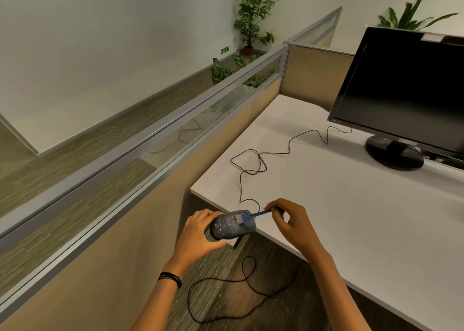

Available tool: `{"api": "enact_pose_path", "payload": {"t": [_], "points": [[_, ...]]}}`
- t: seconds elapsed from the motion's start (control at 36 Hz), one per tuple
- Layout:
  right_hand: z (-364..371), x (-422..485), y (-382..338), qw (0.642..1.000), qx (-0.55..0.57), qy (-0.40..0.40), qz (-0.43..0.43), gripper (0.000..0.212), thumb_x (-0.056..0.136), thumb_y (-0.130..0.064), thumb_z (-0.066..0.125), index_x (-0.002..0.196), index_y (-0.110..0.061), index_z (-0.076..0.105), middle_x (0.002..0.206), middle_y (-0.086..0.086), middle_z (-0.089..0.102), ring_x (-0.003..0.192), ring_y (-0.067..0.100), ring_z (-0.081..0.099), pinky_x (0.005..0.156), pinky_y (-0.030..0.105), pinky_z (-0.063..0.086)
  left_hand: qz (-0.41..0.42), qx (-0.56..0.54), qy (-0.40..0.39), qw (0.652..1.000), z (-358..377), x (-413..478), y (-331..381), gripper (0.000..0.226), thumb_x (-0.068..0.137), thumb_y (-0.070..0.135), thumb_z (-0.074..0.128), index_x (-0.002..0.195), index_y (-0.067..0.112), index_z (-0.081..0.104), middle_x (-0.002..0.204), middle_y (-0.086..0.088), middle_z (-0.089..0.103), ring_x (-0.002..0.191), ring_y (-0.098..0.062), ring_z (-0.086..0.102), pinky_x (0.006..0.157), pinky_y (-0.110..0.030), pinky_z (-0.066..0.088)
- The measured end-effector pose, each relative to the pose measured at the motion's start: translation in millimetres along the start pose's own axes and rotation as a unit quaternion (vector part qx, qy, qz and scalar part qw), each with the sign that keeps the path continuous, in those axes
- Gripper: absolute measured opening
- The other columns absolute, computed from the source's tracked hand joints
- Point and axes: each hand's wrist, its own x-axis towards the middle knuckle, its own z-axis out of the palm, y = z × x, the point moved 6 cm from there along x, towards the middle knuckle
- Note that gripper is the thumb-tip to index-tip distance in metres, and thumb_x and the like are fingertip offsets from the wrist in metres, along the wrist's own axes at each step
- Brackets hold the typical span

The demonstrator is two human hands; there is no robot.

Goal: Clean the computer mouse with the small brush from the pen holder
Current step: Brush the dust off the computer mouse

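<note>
My left hand (198, 232) grips a dark computer mouse (229, 226) speckled with white dust, held in the air just off the desk's front left corner. My right hand (292, 221) pinches the handle of a small blue brush (251, 216), whose bristle head rests on the mouse's top near the scroll wheel. The mouse's black cable (261, 160) runs from the mouse across the white desk (351, 205) toward the monitor. No pen holder is in view.
A black monitor (406, 89) on a round stand (394, 154) sits at the desk's back right. A beige partition with a glass strip (150, 149) borders the left. Another black cable (226, 293) loops on the carpet below. Potted plants (253, 16) stand beyond.
</note>
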Motion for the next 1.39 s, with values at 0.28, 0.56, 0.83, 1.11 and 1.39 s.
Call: {"api": "enact_pose_path", "payload": {"t": [0.28,0.56,0.83,1.11,1.39], "points": [[-1.6,4.0,1.0,1.000,0.003,-0.002,-0.002,0.025,0.088,-0.010,0.050,0.083,-0.032,0.060,0.079,-0.016,0.061,0.076,0.011,0.058,0.072,0.027,0.050,0.006,-0.005,0.001,1.000,0.1,5.5,3.3,0.070,0.063,0.065,0.062,0.119,0.024,0.053,0.103,0.017,0.045,0.094,0.007,0.033,0.084,-0.014,0.028],[0.0,4.2,4.0,1.000,-0.002,0.012,-0.010,0.022,0.089,-0.014,0.050,0.095,-0.034,0.059,0.086,-0.007,0.065,0.079,0.012,0.059,0.079,0.036,0.051,0.007,-0.003,-0.001,1.000,-1.7,9.8,-1.4,0.067,0.063,0.064,0.064,0.118,0.027,0.053,0.102,0.018,0.046,0.095,0.006,0.036,0.084,-0.014,0.028],[0.4,5.4,3.6,1.000,-0.005,0.007,-0.012,0.020,0.089,-0.019,0.049,0.095,-0.035,0.059,0.085,-0.006,0.066,0.079,0.011,0.058,0.079,0.032,0.048,0.005,0.003,-0.002,1.000,-2.7,13.6,-4.4,0.069,0.061,0.065,0.063,0.117,0.026,0.053,0.102,0.018,0.046,0.096,0.001,0.040,0.084,-0.014,0.028],[-0.4,7.7,0.6,1.000,-0.005,0.007,-0.023,0.019,0.086,-0.023,0.046,0.090,-0.030,0.063,0.079,-0.009,0.064,0.074,0.011,0.057,0.075,0.033,0.050,0.007,0.001,0.000,1.000,-1.2,15.8,-5.9,0.069,0.062,0.066,0.063,0.117,0.026,0.053,0.102,0.017,0.046,0.096,0.004,0.038,0.084,-0.014,0.026],[1.0,8.9,1.8,1.000,-0.001,0.003,-0.017,0.019,0.084,-0.022,0.046,0.086,-0.028,0.064,0.077,-0.009,0.064,0.072,0.013,0.057,0.074,0.042,0.052,0.011,0.002,-0.001,1.000,0.3,17.8,-6.0,0.068,0.062,0.066,0.062,0.117,0.027,0.053,0.104,0.019,0.046,0.096,0.008,0.034,0.085,-0.012,0.025]]}}
